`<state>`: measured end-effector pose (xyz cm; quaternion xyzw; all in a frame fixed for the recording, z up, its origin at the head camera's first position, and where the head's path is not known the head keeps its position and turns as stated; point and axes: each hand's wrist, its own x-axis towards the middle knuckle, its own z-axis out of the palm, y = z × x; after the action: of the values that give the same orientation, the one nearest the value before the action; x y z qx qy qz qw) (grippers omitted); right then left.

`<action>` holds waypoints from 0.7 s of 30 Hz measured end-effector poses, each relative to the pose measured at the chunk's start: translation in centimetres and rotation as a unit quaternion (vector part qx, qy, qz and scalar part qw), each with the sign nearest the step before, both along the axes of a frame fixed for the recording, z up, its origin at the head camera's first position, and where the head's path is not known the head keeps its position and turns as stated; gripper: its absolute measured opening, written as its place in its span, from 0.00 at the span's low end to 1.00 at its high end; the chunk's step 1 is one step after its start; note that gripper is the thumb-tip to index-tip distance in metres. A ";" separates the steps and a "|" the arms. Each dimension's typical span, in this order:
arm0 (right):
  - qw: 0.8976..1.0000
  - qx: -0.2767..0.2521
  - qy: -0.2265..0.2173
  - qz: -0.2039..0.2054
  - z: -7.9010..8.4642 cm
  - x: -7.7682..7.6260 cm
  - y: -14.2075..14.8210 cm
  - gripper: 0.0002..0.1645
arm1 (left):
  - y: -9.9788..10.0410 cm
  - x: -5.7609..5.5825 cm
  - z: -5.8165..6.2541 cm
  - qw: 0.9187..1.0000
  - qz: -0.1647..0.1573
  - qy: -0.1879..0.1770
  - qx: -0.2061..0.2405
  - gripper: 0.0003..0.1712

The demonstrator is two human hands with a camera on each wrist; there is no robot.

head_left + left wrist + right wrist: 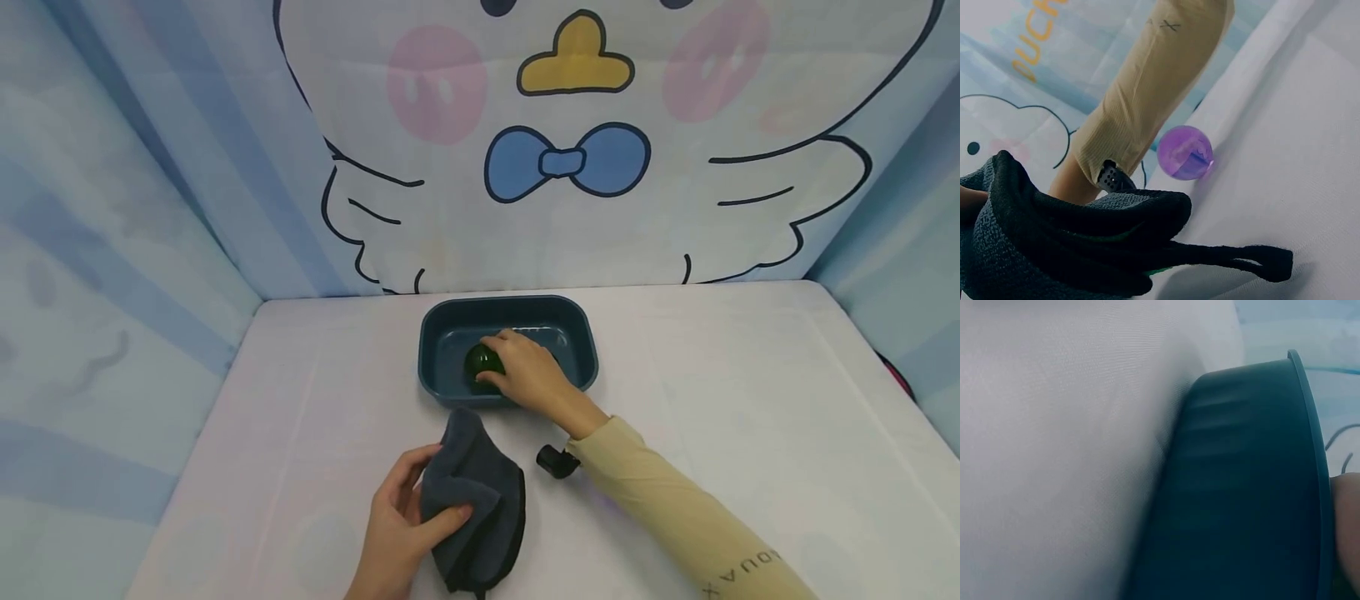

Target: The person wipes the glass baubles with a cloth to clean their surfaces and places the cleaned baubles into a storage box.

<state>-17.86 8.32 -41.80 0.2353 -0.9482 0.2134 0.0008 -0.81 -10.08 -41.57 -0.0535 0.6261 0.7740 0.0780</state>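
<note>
- Head view, nearest us: left hand (pixel 401 521), low in the picture, pinches the pouch (pixel 487 500); thumb on the front, fingers at the left side, partly hidden.
- Pouch is dark grey-blue cloth with a black edge, creased, tip towards the tray (pixel 558 340). We see it just in front of the tray; we cannot tell if they touch.
- Right hand (pixel 531 375) is over the tray's near side, thumb and fingers curled round the green ball (pixel 478 362).
- Green ball is inside the tray, left of that hand; we cannot tell if it touches the tray floor.
- Sleeve (pixel 675 508) is tan, lettered; black device (pixel 557 461) at its cuff.
- Tray sits on the white table (pixel 300 417), near the backdrop (pixel 525 242) with its cartoon and blue bow.
- Left wrist view: pouch fills the lower left, black loop sticking out right. One finger shows at the left edge; grip mostly out of sight here.
- Purple ball (pixel 1185 152), see-through, lies on the table, near the sleeve.
- Right wrist view: tray's outer wall up close; part of the right hand at its rim, right edge. We cannot tell the fingers here.
</note>
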 end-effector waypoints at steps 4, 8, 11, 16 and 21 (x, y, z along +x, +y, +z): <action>1.000 -0.005 -0.001 0.009 0.2 -0.2 0.3 0.35 | 0.1 0.0 -0.2 1.000 0.003 0.002 -0.003 0.38; 1.000 -0.023 0.011 0.009 0.9 -0.2 0.8 0.34 | 0.2 0.0 -0.3 1.000 0.001 0.003 -0.005 0.38; 0.999 -0.036 0.030 0.009 1.5 0.1 1.2 0.32 | 0.3 0.0 -0.4 1.000 -0.001 -0.002 -0.010 0.38; 0.995 -0.072 0.060 0.014 2.1 0.5 2.1 0.27 | 0.4 0.1 -0.4 1.000 -0.002 -0.012 -0.018 0.39; 0.991 -0.108 0.079 0.016 2.7 1.1 3.5 0.25 | 0.6 0.1 -0.4 1.000 -0.003 -0.022 -0.008 0.39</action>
<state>-16.73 11.79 -39.08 0.2650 -0.9128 0.2949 0.0977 -0.71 -9.53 -41.94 -0.0690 0.6308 0.7671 0.0937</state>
